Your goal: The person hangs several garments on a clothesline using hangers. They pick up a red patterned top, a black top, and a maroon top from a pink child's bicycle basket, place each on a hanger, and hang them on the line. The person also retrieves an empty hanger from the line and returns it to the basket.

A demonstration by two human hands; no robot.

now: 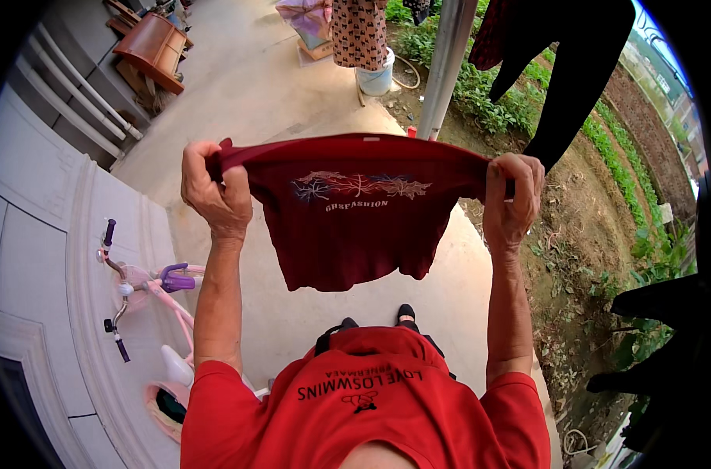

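Note:
A dark red printed garment, which looks like a shirt, hangs stretched out in front of me between my two raised hands. My left hand pinches its upper left corner, fingers closed on the cloth. At the opposite upper corner, my right hand grips the fabric in the same way. The top edge runs nearly straight between the hands, with a small pale label at its middle. A branching tree-like print crosses the front, and the lower edge dangles free above the paving.
A pink child's bicycle stands by the wall at left. Beyond the garment are a metal pole, hanging patterned cloth and a white bucket. Dark trousers hang at right over garden soil. A brown wooden piece lies far left.

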